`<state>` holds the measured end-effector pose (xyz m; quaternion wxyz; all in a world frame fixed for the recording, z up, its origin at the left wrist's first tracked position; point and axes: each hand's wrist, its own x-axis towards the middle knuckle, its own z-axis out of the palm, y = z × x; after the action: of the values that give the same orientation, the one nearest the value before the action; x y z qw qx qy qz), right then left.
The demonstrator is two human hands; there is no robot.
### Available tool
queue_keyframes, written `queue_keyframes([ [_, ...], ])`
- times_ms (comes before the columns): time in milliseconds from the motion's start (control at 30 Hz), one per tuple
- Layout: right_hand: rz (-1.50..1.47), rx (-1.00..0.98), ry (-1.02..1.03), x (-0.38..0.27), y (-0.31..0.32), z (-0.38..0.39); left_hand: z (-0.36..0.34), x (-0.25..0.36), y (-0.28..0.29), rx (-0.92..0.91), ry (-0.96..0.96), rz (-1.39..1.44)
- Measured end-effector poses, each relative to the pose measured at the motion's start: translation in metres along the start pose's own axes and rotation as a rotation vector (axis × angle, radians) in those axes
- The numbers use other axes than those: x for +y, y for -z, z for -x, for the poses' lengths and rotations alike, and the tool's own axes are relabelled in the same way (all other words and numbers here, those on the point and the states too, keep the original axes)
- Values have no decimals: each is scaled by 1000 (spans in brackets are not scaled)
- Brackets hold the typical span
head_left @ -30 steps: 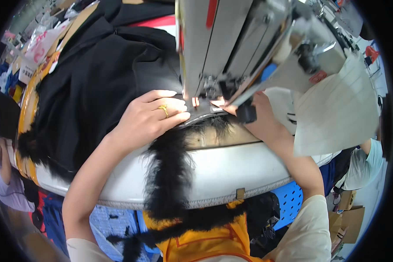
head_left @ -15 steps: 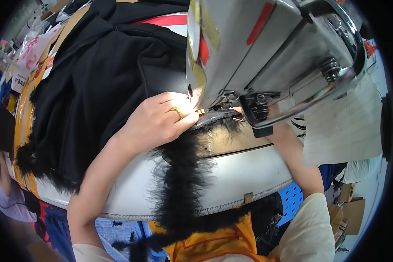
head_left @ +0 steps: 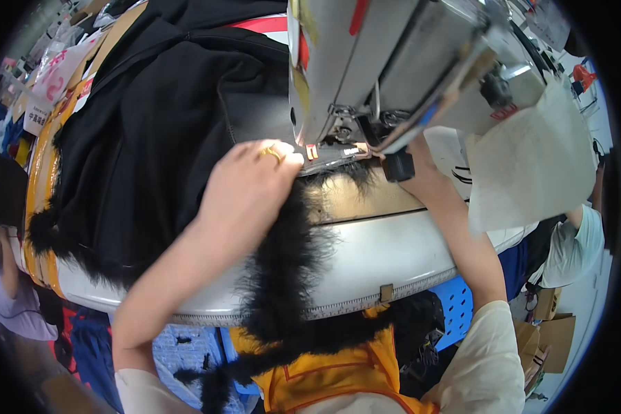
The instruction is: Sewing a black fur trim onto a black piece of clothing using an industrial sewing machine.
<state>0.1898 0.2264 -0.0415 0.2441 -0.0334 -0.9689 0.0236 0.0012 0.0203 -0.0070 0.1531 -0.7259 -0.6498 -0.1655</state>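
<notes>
Black cloth garment with fluffy trim (head_left: 159,131) is spread left of and beyond the left hand (head_left: 252,179), whose fingers are curled at its edge; whether cloth is pinched cannot be told. The right hand's (head_left: 424,171) grip is hidden behind a grey metal sewing-machine head (head_left: 355,69). Nearer than both, a curved white tabletop (head_left: 372,255) is bordered by a ruled strip (head_left: 352,306); brown cardboard boxes (head_left: 557,345) are seen farther right. The garment's edge is pointed rightward from the left fingers; its long axis is obscured by folds.

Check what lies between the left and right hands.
In the head view, the lower end of the sewing machine head and a fringe of black fur trim lie between left hand and right hand, whose fingers are mostly hidden.
</notes>
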Motion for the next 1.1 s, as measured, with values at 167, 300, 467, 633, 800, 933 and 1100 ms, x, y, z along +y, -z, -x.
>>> queue_keyframes([
  [167, 128, -98, 47, -26, 21, -1, 22, 0, 19, -45, 69, 9],
  [300, 295, -187, 72, -61, 45, 6, 38, -4, 30, -57, -57, -90],
  [467, 348, -229, 176, -85, 40, -19, 23, 20, 25, -143, 94, 107],
  [633, 109, -201, 186, -64, 17, -15, 44, 22, 30, -42, 167, 124],
  [800, -14, -51, 77, -58, 10, -2, 106, 29, 57, -233, 275, 238],
  [933, 56, -60, 198, -73, 17, -8, 138, -79, 58, -213, 150, 147],
  [1100, 51, -66, 157, -82, 10, -13, 76, -135, 40, -134, 8, -270],
])
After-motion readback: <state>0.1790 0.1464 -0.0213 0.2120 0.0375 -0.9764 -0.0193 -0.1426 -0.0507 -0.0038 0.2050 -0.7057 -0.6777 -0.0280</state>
